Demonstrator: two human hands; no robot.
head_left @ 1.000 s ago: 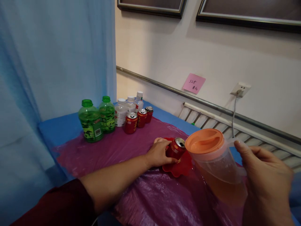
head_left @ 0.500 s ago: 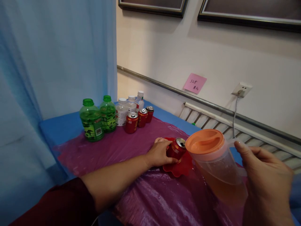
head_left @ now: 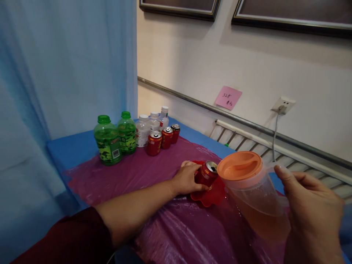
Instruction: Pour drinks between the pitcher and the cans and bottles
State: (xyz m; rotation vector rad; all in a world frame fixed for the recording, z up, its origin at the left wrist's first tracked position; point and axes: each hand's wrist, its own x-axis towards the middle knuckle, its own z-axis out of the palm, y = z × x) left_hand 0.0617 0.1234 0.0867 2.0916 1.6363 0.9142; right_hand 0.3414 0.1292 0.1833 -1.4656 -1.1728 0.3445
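Observation:
My left hand [head_left: 187,178] is wrapped round a red drink can [head_left: 205,175], which leans toward the right with its opened top facing the pitcher. Beneath the can lies a red wavy-edged mat [head_left: 207,197]. By its handle, my right hand [head_left: 309,200] grips a clear plastic pitcher [head_left: 264,209] with an orange lid [head_left: 240,165]. The pitcher is tilted to the left, its lid edge close beside the can's top. Brownish liquid fills its lower part. I cannot make out any stream between pitcher and can.
Purple plastic sheeting [head_left: 176,227] covers much of the blue table [head_left: 68,143]. Green-capped bottles [head_left: 107,141], white-capped bottles [head_left: 143,131] and red cans [head_left: 154,143] stand at the back left. Beyond the table are a radiator [head_left: 302,161] and a plugged-in socket [head_left: 283,105].
Both hands, the can and the pitcher keep almost the same places. Only a very slight shift of the whole view shows.

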